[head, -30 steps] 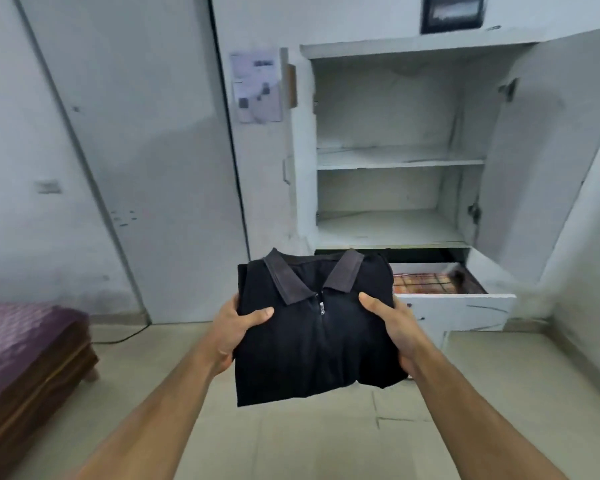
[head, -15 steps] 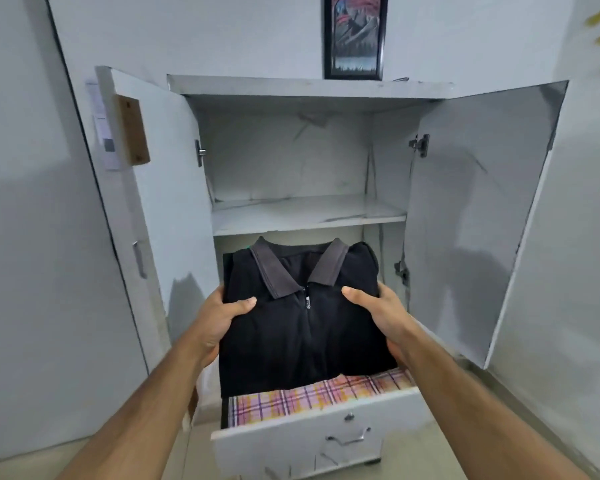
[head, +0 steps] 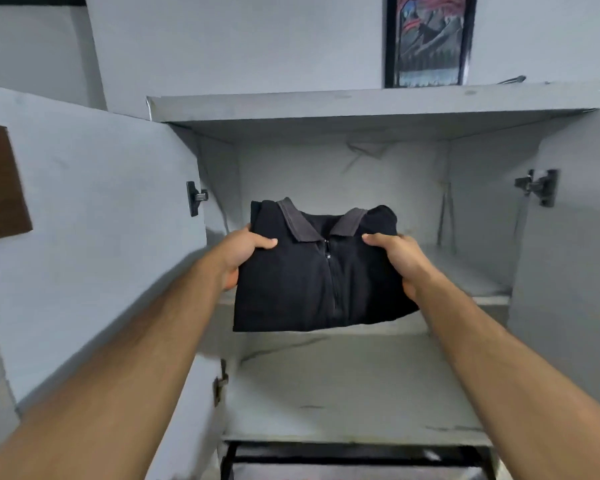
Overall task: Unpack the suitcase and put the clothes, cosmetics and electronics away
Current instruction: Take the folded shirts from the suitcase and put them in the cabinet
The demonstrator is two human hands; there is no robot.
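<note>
Head view looks into an open white cupboard (head: 326, 109), both doors swung wide. A folded black shirt (head: 312, 271) with a grey collar and a short zip is held in the air at the mouth of the cupboard, in front of the upper shelf (head: 465, 271), collar toward the back wall. Whether its far edge touches that shelf cannot be told; its near edge hangs free above the lower shelf (head: 343, 386).

The left hand (head: 239, 258) grips the shirt's left edge, thumb curled on top of the cloth beside the collar, the other fingers hidden underneath. The right hand (head: 399, 261) grips the right edge the same way, thumb lying on top near the collar's other wing, the rest of its fingers tucked below out of sight. Both forearms reach in from the bottom corners.

The left door (head: 101, 237) carries a hinge near its inner edge and a brown wooden patch (head: 0, 181) at the far left. The right door (head: 575, 254) shows a hinge (head: 537, 187) at its upper part. On top of the cupboard a framed picture (head: 430, 39) leans against the wall. Below the lower shelf a dark opening (head: 343, 459) runs across the bottom of the view; what lies in it is too blurred to tell.
</note>
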